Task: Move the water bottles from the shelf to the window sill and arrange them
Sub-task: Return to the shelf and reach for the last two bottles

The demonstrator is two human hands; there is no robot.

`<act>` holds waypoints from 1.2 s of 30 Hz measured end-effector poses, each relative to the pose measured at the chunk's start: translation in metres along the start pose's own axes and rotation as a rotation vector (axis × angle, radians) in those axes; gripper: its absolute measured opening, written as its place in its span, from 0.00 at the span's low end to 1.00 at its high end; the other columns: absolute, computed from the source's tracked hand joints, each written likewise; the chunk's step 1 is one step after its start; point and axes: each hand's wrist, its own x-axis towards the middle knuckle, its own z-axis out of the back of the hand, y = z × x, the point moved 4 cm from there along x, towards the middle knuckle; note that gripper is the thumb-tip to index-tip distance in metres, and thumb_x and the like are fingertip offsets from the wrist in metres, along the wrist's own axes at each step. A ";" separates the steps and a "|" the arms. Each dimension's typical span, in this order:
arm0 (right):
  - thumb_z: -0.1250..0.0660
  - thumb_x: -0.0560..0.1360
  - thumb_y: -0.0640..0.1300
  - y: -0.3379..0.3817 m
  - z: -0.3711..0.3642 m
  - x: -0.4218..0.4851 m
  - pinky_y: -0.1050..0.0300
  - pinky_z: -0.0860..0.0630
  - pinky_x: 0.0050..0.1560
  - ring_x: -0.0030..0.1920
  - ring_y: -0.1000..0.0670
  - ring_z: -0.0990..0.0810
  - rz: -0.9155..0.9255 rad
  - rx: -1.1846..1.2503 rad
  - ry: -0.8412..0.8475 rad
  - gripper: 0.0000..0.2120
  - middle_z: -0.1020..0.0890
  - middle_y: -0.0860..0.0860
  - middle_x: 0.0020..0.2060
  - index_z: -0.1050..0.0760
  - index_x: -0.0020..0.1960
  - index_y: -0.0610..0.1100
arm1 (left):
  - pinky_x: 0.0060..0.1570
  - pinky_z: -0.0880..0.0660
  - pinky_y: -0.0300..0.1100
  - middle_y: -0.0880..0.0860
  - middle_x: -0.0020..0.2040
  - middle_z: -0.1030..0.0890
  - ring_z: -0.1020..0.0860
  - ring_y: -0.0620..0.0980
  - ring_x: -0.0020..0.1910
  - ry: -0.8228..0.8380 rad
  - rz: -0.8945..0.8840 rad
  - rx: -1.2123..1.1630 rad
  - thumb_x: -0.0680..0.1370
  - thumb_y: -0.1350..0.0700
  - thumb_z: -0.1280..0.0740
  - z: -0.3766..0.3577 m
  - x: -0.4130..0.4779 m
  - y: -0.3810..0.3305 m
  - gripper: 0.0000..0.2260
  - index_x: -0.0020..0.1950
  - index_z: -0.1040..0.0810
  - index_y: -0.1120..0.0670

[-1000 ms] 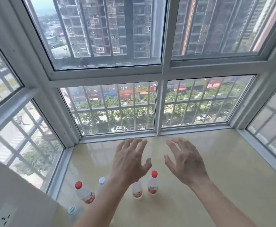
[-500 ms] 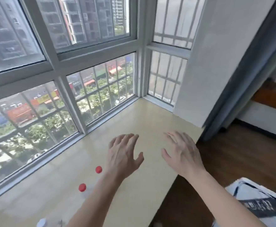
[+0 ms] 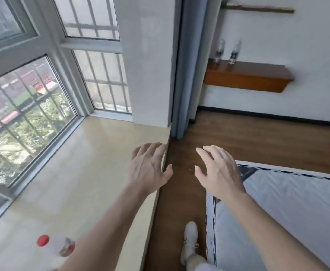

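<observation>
My left grip [image 3: 148, 169] and right grip [image 3: 219, 173] hang released, fingers spread, holding nothing. Near left, a red-capped clear plastic bottle [image 3: 56, 246] sits on the glossy beige window sill [image 3: 82, 163]. Far right, two slim, blurred bottles [image 3: 219, 50], probably clear plastic, stand on the brown wooden shelf [image 3: 248, 79].

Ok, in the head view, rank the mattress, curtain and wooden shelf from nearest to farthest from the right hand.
1. Mattress, just below the right hand.
2. Curtain, ahead to the left.
3. Wooden shelf, on the far wall.
</observation>
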 end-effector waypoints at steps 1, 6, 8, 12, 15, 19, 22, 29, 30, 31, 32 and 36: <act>0.34 0.74 0.50 -0.007 -0.001 0.001 0.44 0.27 0.65 0.62 0.42 0.24 -0.012 -0.005 -0.001 0.21 0.20 0.45 0.59 0.23 0.65 0.44 | 0.64 0.32 0.52 0.49 0.66 0.23 0.26 0.55 0.64 0.003 -0.016 -0.002 0.73 0.40 0.39 -0.004 0.008 -0.005 0.27 0.69 0.28 0.49; 0.33 0.74 0.50 -0.043 -0.015 0.019 0.45 0.26 0.65 0.62 0.43 0.24 -0.046 -0.006 -0.014 0.21 0.20 0.45 0.59 0.23 0.65 0.44 | 0.65 0.31 0.53 0.50 0.66 0.24 0.26 0.55 0.65 0.018 -0.059 -0.004 0.74 0.39 0.42 -0.025 0.051 -0.026 0.27 0.70 0.29 0.49; 0.32 0.74 0.49 -0.059 -0.026 0.035 0.44 0.26 0.65 0.62 0.43 0.24 -0.054 0.000 -0.019 0.21 0.20 0.45 0.59 0.23 0.65 0.44 | 0.65 0.31 0.53 0.50 0.67 0.24 0.26 0.55 0.65 0.025 -0.063 0.005 0.74 0.39 0.43 -0.037 0.073 -0.030 0.27 0.70 0.29 0.49; 0.34 0.74 0.50 -0.096 -0.055 0.079 0.42 0.27 0.65 0.63 0.42 0.24 -0.068 0.026 -0.013 0.22 0.21 0.45 0.60 0.23 0.66 0.44 | 0.63 0.30 0.52 0.49 0.66 0.23 0.25 0.55 0.64 0.033 -0.054 0.013 0.73 0.40 0.40 -0.068 0.128 -0.032 0.26 0.69 0.28 0.49; 0.35 0.74 0.51 -0.133 -0.075 0.122 0.43 0.27 0.65 0.63 0.44 0.24 -0.079 0.040 -0.007 0.22 0.21 0.46 0.60 0.23 0.66 0.45 | 0.61 0.29 0.51 0.49 0.64 0.22 0.24 0.54 0.61 0.022 -0.054 0.000 0.73 0.42 0.38 -0.090 0.184 -0.038 0.24 0.67 0.26 0.50; 0.31 0.72 0.50 -0.192 -0.092 0.187 0.45 0.26 0.63 0.61 0.44 0.23 -0.106 0.052 -0.029 0.21 0.20 0.47 0.59 0.23 0.64 0.45 | 0.59 0.28 0.51 0.46 0.63 0.22 0.24 0.54 0.61 0.006 -0.059 0.002 0.72 0.42 0.38 -0.114 0.271 -0.056 0.24 0.66 0.26 0.49; 0.29 0.71 0.48 -0.233 -0.100 0.230 0.45 0.25 0.61 0.59 0.44 0.22 -0.108 0.047 -0.063 0.21 0.20 0.47 0.57 0.22 0.63 0.45 | 0.59 0.28 0.51 0.46 0.63 0.22 0.25 0.53 0.61 0.007 -0.065 0.011 0.72 0.41 0.38 -0.131 0.328 -0.069 0.24 0.66 0.26 0.49; 0.29 0.71 0.49 -0.305 -0.121 0.294 0.46 0.25 0.61 0.58 0.44 0.22 -0.137 0.043 -0.054 0.21 0.20 0.47 0.58 0.22 0.63 0.45 | 0.60 0.28 0.51 0.47 0.64 0.22 0.24 0.53 0.61 0.021 -0.097 0.047 0.73 0.41 0.38 -0.164 0.416 -0.093 0.24 0.66 0.25 0.50; 0.30 0.71 0.49 -0.312 -0.125 0.301 0.46 0.25 0.61 0.58 0.44 0.22 -0.141 0.042 -0.051 0.21 0.20 0.47 0.58 0.22 0.63 0.46 | 0.60 0.28 0.51 0.48 0.64 0.22 0.24 0.53 0.61 0.026 -0.102 0.049 0.73 0.41 0.39 -0.169 0.427 -0.094 0.24 0.66 0.25 0.50; 0.30 0.71 0.49 -0.320 -0.129 0.309 0.46 0.25 0.61 0.58 0.44 0.22 -0.145 0.042 -0.048 0.21 0.20 0.47 0.58 0.22 0.63 0.46 | 0.60 0.27 0.51 0.48 0.64 0.22 0.24 0.53 0.61 0.030 -0.105 0.049 0.73 0.41 0.39 -0.173 0.439 -0.096 0.24 0.66 0.25 0.50; 0.30 0.71 0.49 -0.327 -0.133 0.316 0.46 0.25 0.61 0.59 0.44 0.22 -0.151 0.043 -0.043 0.21 0.20 0.47 0.58 0.22 0.63 0.46 | 0.60 0.27 0.51 0.48 0.64 0.22 0.24 0.53 0.61 0.033 -0.110 0.046 0.73 0.41 0.39 -0.178 0.451 -0.098 0.24 0.65 0.25 0.50; 0.30 0.71 0.49 -0.359 -0.153 0.345 0.44 0.25 0.61 0.60 0.43 0.22 -0.203 0.037 -0.011 0.22 0.20 0.47 0.59 0.23 0.64 0.46 | 0.60 0.28 0.50 0.48 0.63 0.22 0.24 0.52 0.61 0.048 -0.157 0.048 0.73 0.41 0.39 -0.203 0.500 -0.108 0.24 0.65 0.25 0.50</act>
